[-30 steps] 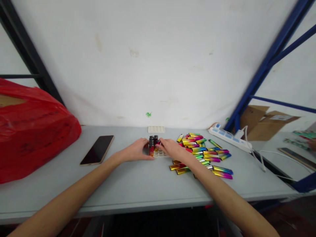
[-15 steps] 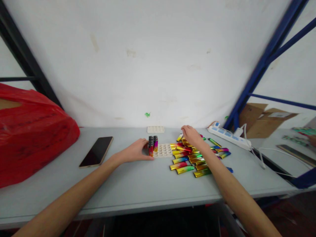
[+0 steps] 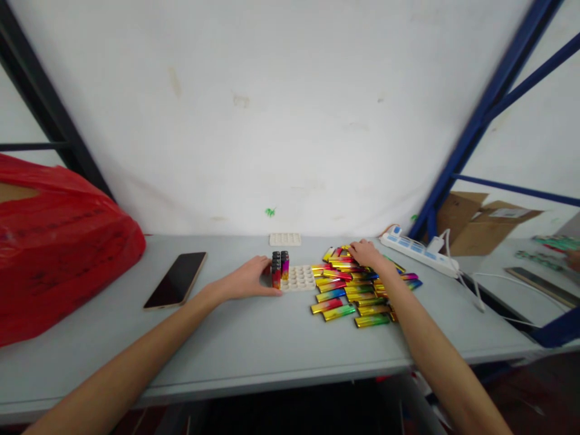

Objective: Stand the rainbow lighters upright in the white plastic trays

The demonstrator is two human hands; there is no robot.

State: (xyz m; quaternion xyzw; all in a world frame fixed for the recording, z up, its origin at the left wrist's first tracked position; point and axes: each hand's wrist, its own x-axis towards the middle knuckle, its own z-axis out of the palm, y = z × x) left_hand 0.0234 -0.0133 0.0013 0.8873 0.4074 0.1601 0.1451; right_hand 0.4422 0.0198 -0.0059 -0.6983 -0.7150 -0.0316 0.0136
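My left hand is curved around the left end of a white tray with rows of round holes. Its thumb lies along the front corner and its fingers are behind. Several lighters with black tops and shiny red, yellow and purple bodies stand upright in the tray's left part, against this hand. To the tray's right spreads a pile of shiny multicoloured lighters, lying flat. At the back of the pile is my right hand, fingers bent down and closed on a lighter; its fingertips are partly hidden.
A second white tray lies by the wall. On the left are a phone and a red plastic bag. A white power strip with cables lies at the right, near the blue frame and a cardboard box.
My right hand has moved right and down onto the back of the lighter pile. My left hand stays at the tray, and the upright lighters look the same.
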